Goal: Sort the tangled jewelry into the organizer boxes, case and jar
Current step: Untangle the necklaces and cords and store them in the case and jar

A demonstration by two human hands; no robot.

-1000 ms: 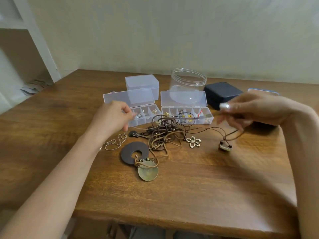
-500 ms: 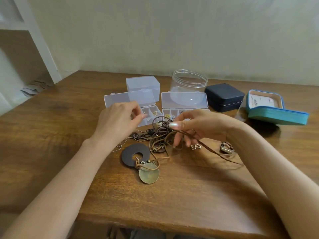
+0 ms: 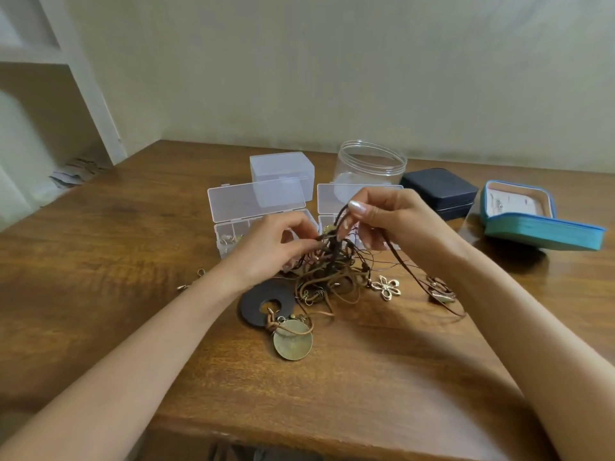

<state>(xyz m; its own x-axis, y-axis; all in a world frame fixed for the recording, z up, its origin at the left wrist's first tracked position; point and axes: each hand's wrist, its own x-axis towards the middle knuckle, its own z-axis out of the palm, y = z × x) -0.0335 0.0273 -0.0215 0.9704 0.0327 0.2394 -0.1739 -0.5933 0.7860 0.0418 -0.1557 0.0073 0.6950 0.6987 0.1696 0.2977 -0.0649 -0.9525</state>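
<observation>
Tabletop (image 3: 366, 394) stretches from cord tangle (image 3: 332, 271) to near edge.

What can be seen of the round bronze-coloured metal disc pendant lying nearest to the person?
The round bronze-coloured metal disc pendant looks like dull, aged brass, flat and plain. It lies flat on the wooden table. A tan leather cord loops over its top edge, and the dark flat ring pendant sits at its upper left.
</observation>
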